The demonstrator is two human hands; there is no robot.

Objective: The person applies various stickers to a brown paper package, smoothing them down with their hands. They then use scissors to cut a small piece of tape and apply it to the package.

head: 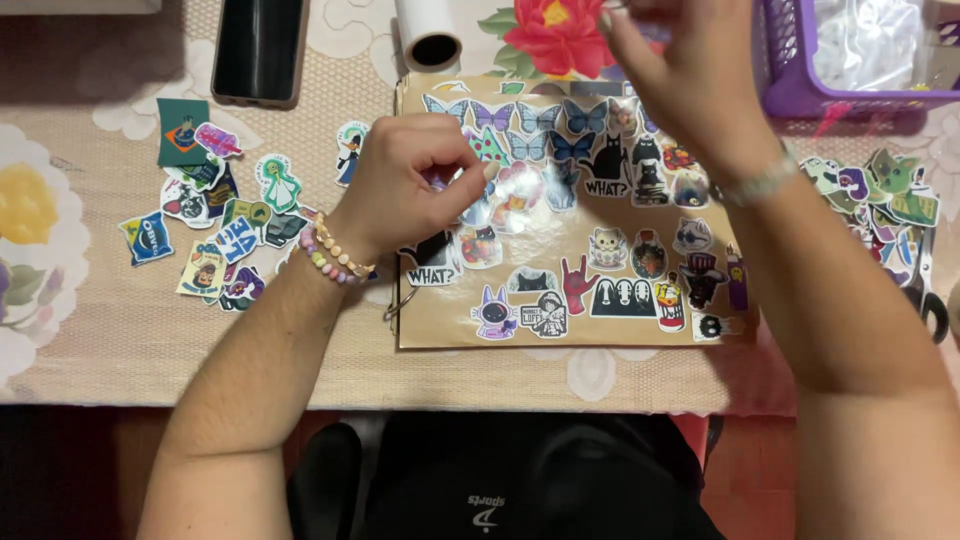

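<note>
Here, left hand [405,185] pinching a clear film [520,195] over the sticker-covered board [570,215], right hand [685,70] lifting its far edge, fingertip grip blurred, loose stickers [215,220] lying nearby.

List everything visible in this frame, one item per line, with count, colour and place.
brown card sheet: one, covered in many stickers, centre of the table
loose sticker pile: many, mixed colours, left of the sheet
second sticker pile: many, mostly green and blue, right edge
phone: one, black, top left
paper roll: one, white, top centre
basket: one, purple, top right, clear plastic bags inside
scissors: only a black handle shows, far right edge
tablecloth: one, beige with flowers
left hand: beaded bracelets on the wrist, fingers pinched over the sheet; what they hold is unclear
right hand: raised above the sheet's top edge, blurred
</note>
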